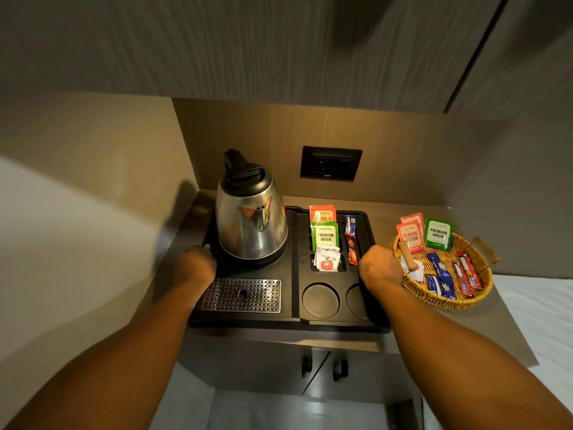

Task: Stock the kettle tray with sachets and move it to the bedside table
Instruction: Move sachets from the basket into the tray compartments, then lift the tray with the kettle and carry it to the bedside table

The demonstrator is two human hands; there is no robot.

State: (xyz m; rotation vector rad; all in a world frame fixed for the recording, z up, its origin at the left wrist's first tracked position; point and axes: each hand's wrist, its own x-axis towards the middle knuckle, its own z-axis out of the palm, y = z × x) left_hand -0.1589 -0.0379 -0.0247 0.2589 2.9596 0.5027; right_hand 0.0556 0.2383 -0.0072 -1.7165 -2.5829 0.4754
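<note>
Gripping tray (294,318) edges: left hand (198,265), right hand (379,268), both curled.

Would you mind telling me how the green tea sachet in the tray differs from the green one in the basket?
The tray sachet stands in a slot of the black tray, with an orange sachet behind it. The basket sachet leans on the rim of the wicker basket, with two pinkish-red sachets to its left. The tray sachet faces squarely forward; the basket one is tilted. Both are green and read "Premium Green".
</note>
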